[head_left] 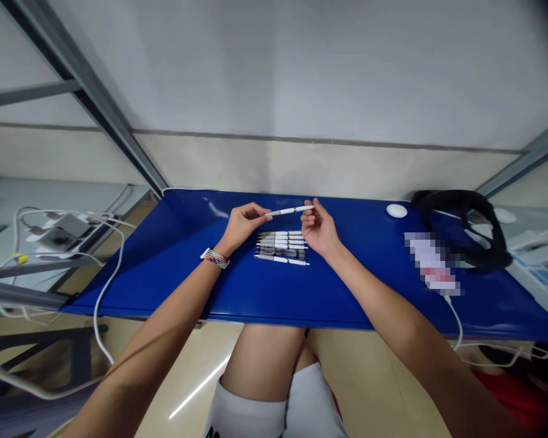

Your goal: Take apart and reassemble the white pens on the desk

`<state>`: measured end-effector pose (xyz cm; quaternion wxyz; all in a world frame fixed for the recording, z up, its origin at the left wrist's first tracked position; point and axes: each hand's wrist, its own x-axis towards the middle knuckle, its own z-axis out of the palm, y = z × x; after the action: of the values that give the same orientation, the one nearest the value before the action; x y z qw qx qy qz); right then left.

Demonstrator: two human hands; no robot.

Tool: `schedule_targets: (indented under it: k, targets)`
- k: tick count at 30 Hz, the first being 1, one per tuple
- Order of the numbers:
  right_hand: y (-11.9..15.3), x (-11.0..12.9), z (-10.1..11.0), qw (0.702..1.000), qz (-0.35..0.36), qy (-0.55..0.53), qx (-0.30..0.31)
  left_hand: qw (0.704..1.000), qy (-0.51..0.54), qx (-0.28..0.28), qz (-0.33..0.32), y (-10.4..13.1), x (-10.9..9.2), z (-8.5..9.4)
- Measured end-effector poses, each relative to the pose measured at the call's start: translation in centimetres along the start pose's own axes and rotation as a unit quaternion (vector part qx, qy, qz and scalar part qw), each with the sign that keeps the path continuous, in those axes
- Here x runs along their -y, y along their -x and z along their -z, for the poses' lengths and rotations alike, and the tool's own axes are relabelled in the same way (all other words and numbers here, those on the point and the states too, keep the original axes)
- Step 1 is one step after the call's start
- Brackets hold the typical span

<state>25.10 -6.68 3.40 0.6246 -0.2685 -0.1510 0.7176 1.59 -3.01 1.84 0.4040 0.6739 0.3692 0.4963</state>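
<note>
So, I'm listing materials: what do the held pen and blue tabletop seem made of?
Held pen: probably plastic, judging by its smooth white surface; the grey section might be rubber. Blue tabletop: smooth and glossy with light reflections, perhaps laminate or plastic sheeting.

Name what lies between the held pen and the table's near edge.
In the head view, a row of pens lies on the blue table between the held pen and that edge.
</note>
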Motion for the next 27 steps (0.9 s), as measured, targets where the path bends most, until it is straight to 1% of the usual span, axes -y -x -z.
schedule_targets:
  k: [6,10,15,23,27]
  targets:
    - [0.16,0.13,-0.29,1.0,-0.012,-0.015,-0.007,1.0,0.004,-0.002,0.004,0.0,0.13,-0.04]
    - [0.08,0.12,-0.25,1.0,-0.007,-0.01,-0.019,1.0,0.002,0.0,0.001,-0.02,0.19,0.01]
    - [0.1,0.31,-0.12,1.0,-0.006,0.008,-0.014,1.0,0.005,-0.002,0.001,-0.05,0.24,0.04]
    - [0.0,0.03,-0.3,0.999,-0.008,-0.029,-0.018,1.0,0.006,0.006,0.003,0.04,0.24,-0.05]
    - [-0.2,0.12,0.12,1.0,-0.003,-0.011,-0.003,1.0,-0.002,0.002,0.005,0.07,0.07,-0.04]
